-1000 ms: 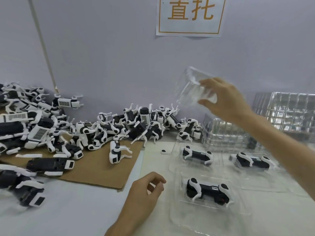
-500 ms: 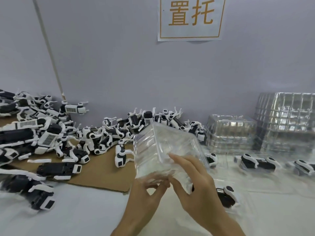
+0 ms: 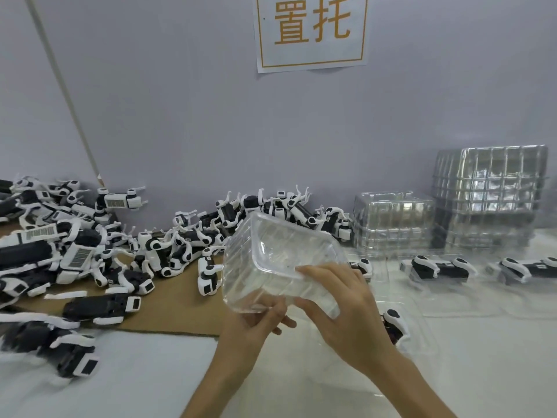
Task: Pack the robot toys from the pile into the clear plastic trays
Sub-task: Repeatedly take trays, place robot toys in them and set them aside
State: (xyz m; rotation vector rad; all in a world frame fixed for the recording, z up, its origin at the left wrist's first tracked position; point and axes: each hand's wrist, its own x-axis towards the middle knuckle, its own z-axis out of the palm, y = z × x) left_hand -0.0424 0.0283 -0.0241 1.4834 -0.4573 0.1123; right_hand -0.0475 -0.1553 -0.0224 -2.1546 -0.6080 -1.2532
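Trays (image 3: 280,263) nested together, gripped by left hand (image 3: 256,324) and right hand (image 3: 340,309), should part best peeled gently at one corner.

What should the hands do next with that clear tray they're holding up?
Probably lower the clear tray onto the bare white table in front, cavity up. Both the left hand and right hand grip it tilted in the air, it looks empty, and the toy pile lies close to its left.

White paper sign (image 3: 312,31) on the wall reading 置托 in orange, barcode stickers (image 3: 80,257) on piled robot toys, unreadable
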